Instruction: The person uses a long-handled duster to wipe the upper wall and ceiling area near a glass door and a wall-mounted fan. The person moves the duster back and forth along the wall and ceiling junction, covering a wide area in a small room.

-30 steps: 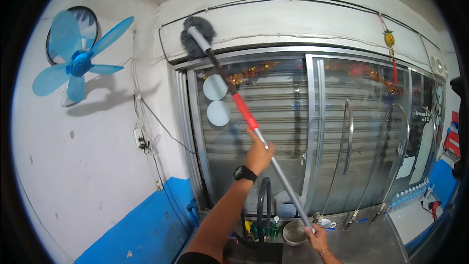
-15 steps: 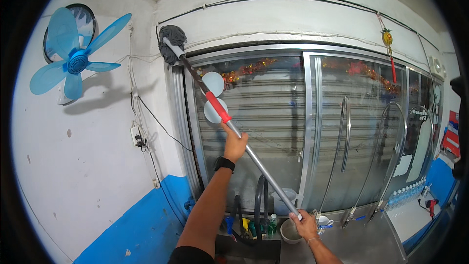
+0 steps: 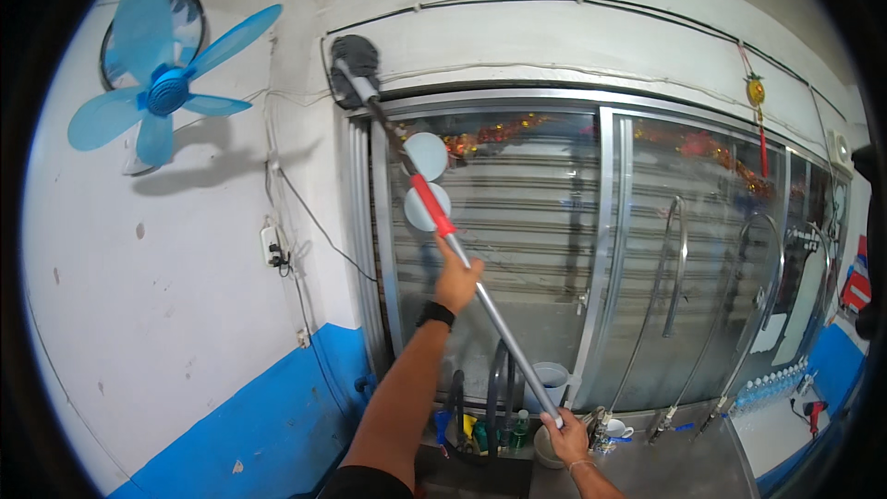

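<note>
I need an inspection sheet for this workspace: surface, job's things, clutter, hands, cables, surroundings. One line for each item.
Surface: steel counter at the bottom, below the glass doors.
Job's things: long-handled mop, its dark head against the wall at the top left corner of the door frame.
Clutter: bottles, white bucket, cup.
Hands: left hand grips the pole below the red sleeve; right hand grips its lower end.
Cables: wires run down to the wall socket.
Surroundings: blue fan, white and blue wall.

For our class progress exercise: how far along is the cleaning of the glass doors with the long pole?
Done: nothing shows as finished. In hand: left hand and right hand hold the pole, its mop head at the frame's top left corner. Left: the glass doors look smeary.
</note>
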The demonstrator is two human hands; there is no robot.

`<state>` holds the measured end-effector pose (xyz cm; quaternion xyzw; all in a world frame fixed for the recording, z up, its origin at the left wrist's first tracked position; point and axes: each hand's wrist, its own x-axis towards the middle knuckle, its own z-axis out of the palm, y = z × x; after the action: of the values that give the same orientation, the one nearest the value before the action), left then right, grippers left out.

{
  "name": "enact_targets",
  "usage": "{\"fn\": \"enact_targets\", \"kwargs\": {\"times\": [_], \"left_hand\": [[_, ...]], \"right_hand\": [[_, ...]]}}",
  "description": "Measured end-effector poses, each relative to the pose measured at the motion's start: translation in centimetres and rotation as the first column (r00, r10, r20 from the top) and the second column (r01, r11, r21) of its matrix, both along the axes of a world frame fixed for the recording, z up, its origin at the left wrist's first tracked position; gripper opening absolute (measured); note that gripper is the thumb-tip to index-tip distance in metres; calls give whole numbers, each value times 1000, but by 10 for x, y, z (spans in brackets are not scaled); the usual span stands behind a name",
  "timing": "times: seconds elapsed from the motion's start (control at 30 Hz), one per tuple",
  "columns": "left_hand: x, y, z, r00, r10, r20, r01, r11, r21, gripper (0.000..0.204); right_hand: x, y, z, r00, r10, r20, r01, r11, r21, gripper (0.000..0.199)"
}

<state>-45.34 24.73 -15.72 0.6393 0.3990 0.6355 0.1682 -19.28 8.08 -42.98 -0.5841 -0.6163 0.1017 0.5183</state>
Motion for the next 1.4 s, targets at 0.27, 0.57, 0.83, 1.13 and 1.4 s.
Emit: {"fn": "enact_targets", "kwargs": {"times": [0.27,0.57,0.83,1.13,1.4], "left_hand": [[55,6,18,997,52,-50,-46,991,126,104],[178,-58,12,978,-80,-194,83,996,7,104],[114,-24,1,993,-49,-111,54,998,44,104],[131,-13,1,995,70,-71,-60,989,134,102],[227,-76,-9,952,-45,-304,62,997,45,105]], "right_hand": [[58,-14,33,997,-68,-21,68,998,-18,46],[125,-52,-32,980,-86,-180,102,992,79,33],[82,-22,-29,979,57,-194,-50,998,39,40],[102,-36,-9,985,-12,-171,21,998,53,43],[122,-57,-95,914,-2,-407,-2,1000,-9,35]]}}
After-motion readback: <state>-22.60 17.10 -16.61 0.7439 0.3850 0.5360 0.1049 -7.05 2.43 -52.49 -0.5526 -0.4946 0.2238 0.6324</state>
